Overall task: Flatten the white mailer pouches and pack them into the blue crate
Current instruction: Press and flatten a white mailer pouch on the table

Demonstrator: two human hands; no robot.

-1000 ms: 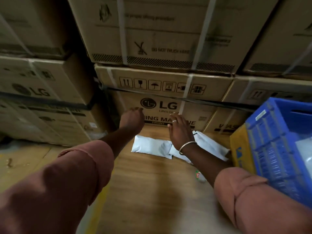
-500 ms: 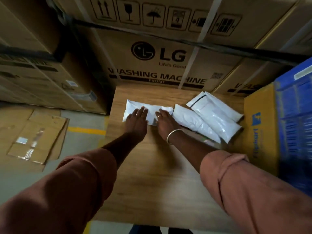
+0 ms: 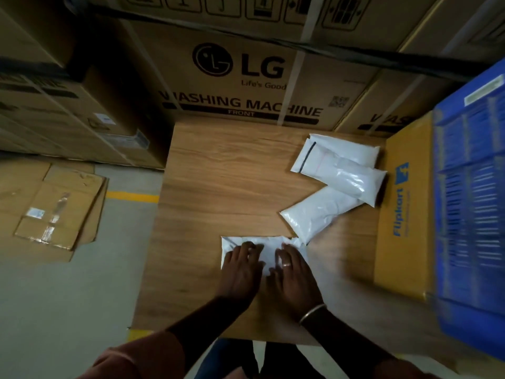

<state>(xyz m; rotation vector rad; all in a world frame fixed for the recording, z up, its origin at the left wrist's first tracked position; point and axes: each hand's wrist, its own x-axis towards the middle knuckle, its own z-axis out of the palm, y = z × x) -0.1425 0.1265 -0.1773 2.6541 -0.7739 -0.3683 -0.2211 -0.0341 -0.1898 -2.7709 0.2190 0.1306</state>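
Observation:
A white mailer pouch lies on the wooden table, near its front. My left hand and my right hand both press flat on this pouch with fingers spread, side by side. Three more white pouches lie in a loose pile at the table's right, one of them angled toward my hands. The blue crate stands at the right edge of the view, blurred; its inside is hidden.
A yellow cardboard box sits between the pouches and the crate. Large stacked washing machine cartons wall off the back and left. Flattened cardboard lies on the grey floor to the left, by a yellow line.
Both hands came down onto the left pouch and drew it toward the table's front edge, away from the other pouches. The view tilted downward.

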